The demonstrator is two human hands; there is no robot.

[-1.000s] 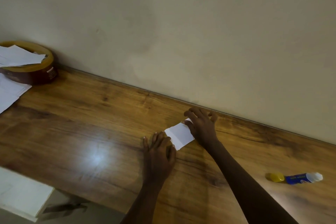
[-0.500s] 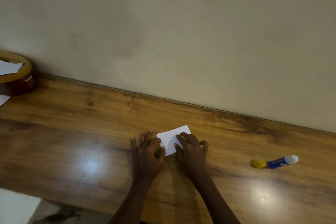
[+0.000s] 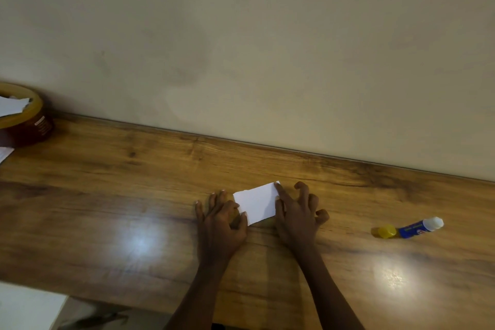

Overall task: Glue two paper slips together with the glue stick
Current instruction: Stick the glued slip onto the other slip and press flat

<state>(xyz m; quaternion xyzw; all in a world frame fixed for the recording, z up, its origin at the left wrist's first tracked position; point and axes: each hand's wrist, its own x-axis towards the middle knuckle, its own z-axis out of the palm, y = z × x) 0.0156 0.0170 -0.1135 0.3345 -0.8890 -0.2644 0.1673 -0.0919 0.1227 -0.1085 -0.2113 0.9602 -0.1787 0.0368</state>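
The white paper slip (image 3: 255, 203) is pressed flat on the wooden table (image 3: 107, 195) by the left hand (image 3: 222, 225) & right hand (image 3: 297, 217) – fingers spread, nothing gripped. The glue stick (image 3: 415, 228) is left lying far right – cap off.

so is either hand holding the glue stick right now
No, the glue stick lies on the table, apart from the right hand and left hand, which press the paper slip.
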